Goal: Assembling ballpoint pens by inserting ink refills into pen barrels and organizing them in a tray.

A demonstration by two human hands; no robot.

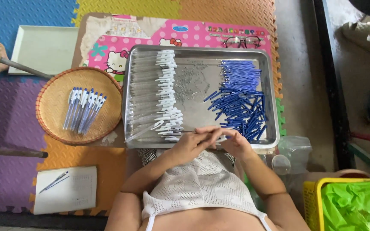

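At the far left a pale rectangular tray [43, 49] lies on the foam floor mat [13, 13], and below it a notebook [67, 188] carries 1 finished pen [53, 182]. Next comes a round woven basket [79, 105] holding a fanned batch of assembled pens [83, 109], blue with white caps. Right of it a steel tray [195, 64] rests on a small pink cartoon-print table [193, 33]; its left half holds a row of clear pen barrels [150, 92] with white clips, its right half a loose heap of blue refills [238, 98]. At the tray's near edge the left hand [188, 145] curls its fingers around a thin pen part [213, 136], and the right hand [236, 143] meets it, fingertips closed toward the same piece; whether that hand grips it or only steadies it cannot be told. Judging from this, the fit goes best with the piece held level, both ends aligned, and pushed straight in without bending. Both forearms angle inward from the lap, wrists low, knuckles up. Further right stand a clear plastic bag [294, 147] and a yellow crate [311, 201] lined with green plastic.
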